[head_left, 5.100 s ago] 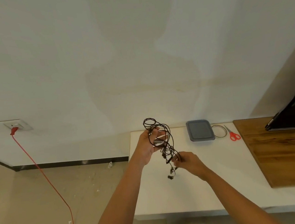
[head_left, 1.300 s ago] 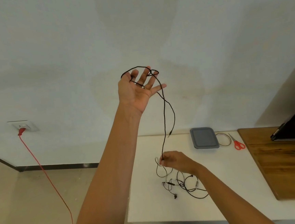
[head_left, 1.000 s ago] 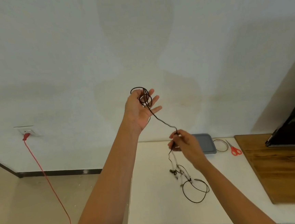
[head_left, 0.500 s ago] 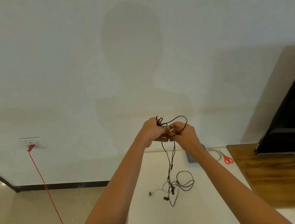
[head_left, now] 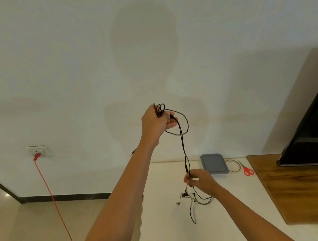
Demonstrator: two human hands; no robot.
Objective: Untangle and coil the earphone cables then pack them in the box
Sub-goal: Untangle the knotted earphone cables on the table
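Evidently left hand (head_left: 155, 121) grips gathered loops (head_left: 160, 109) high; right hand (head_left: 199, 180) pinches the earphone cable (head_left: 183, 149) low, seemingly for tension

A person's left hand (head_left: 155, 123), raised before a pale wall, gripped loops of a black earphone cable (head_left: 183, 149), while the right hand (head_left: 200, 180) pinched the strand lower down above a white table (head_left: 163, 225). Tangled cable ends (head_left: 192, 202) lay on the tabletop; a grey box (head_left: 214, 165) and red-handled scissors (head_left: 246, 169) sat behind.
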